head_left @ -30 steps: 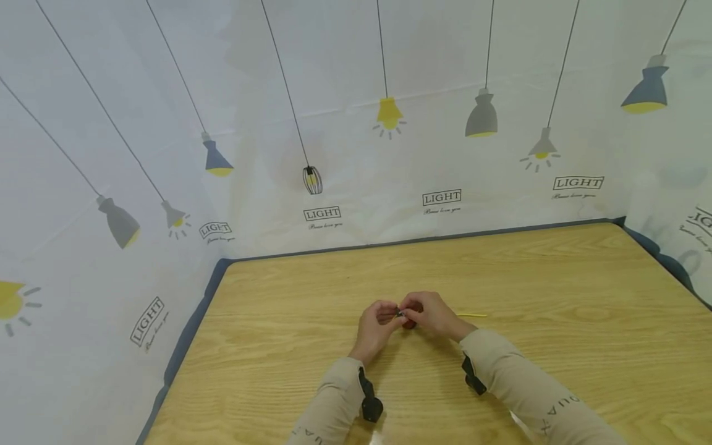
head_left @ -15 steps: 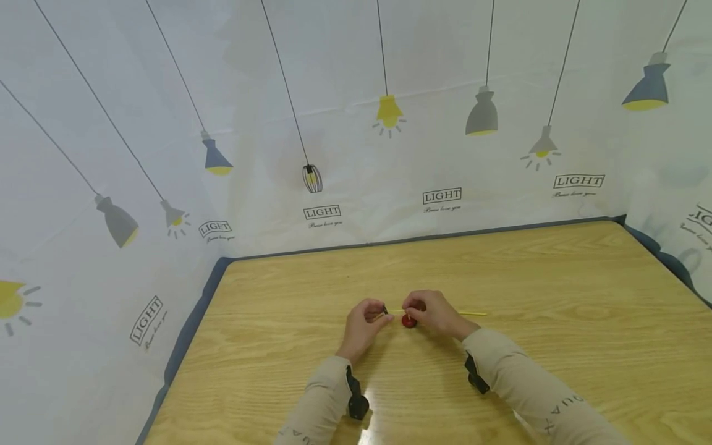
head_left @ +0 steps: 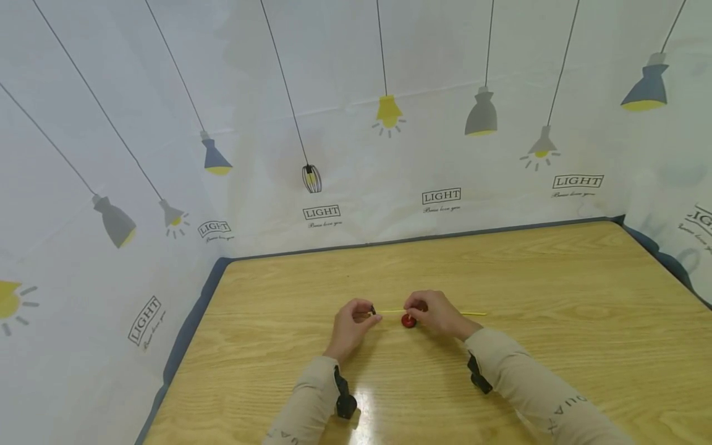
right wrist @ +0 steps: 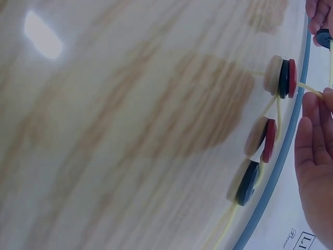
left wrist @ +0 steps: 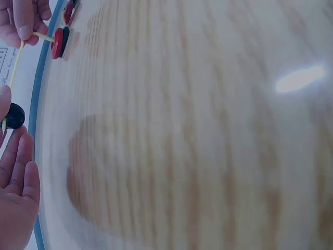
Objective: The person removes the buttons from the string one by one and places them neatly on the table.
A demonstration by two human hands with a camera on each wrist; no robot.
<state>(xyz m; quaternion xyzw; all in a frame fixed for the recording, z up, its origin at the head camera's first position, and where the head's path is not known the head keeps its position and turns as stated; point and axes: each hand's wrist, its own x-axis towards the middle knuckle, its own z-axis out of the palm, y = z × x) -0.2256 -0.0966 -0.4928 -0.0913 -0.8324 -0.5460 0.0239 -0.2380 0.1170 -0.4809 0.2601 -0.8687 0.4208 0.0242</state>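
Note:
My left hand [head_left: 350,327] pinches a small black button [left wrist: 15,115] with a yellow cord [left wrist: 16,65] running through it. To its right, my right hand [head_left: 436,314] pinches the same cord, and the stretch between the hands is taut. Just below the right fingertips, a red button [head_left: 408,321] lies on the table. In the right wrist view a dark button [right wrist: 283,79] sits against that red one on the cord. Farther along come another red button [right wrist: 269,140] and another dark button [right wrist: 248,182].
The wooden table [head_left: 289,383] has a dark blue edge [head_left: 191,327]. Pale fabric walls [head_left: 356,142] printed with lamps stand behind and at the sides. The cord's yellow tail [head_left: 474,314] lies to the right of the right hand.
My left hand has moved left with the black button, drawing out a length of yellow cord between the hands. The right hand stays nearly in place, and the red button now shows more.

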